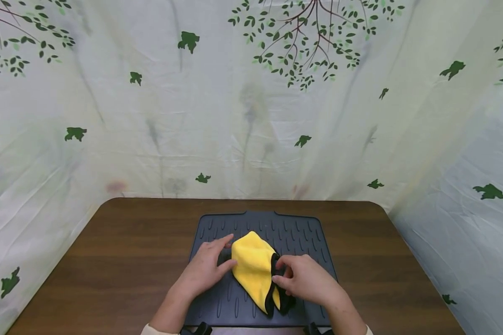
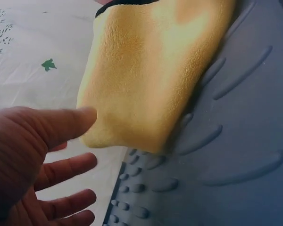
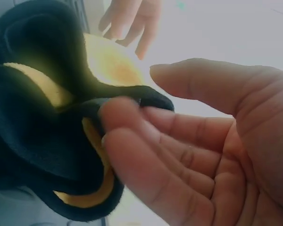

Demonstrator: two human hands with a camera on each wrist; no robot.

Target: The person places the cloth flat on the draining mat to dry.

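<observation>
A yellow cloth [image 1: 253, 267] with black edging and dark folds stands bunched over a dark grey ridged mat [image 1: 211, 307]. My left hand [image 1: 205, 267] is at the cloth's left side, fingers extended and thumb apart from them. In the left wrist view, that thumb [image 2: 70, 125] comes up to the yellow fabric [image 2: 141, 70]. At the right side, my right hand [image 1: 308, 279] holds the black edge with bent fingers. The right wrist view has these fingers [image 3: 151, 174] against the dark folds [image 3: 37, 127], with the thumb a little away; the exact contact is partly hidden.
The mat lies on a brown wooden table [image 1: 130, 260] with rounded far corners. Behind and around the table hangs a pale sheet [image 1: 218, 130] with printed leaves and branches. Black pieces [image 1: 197, 329] show at the mat's near edge.
</observation>
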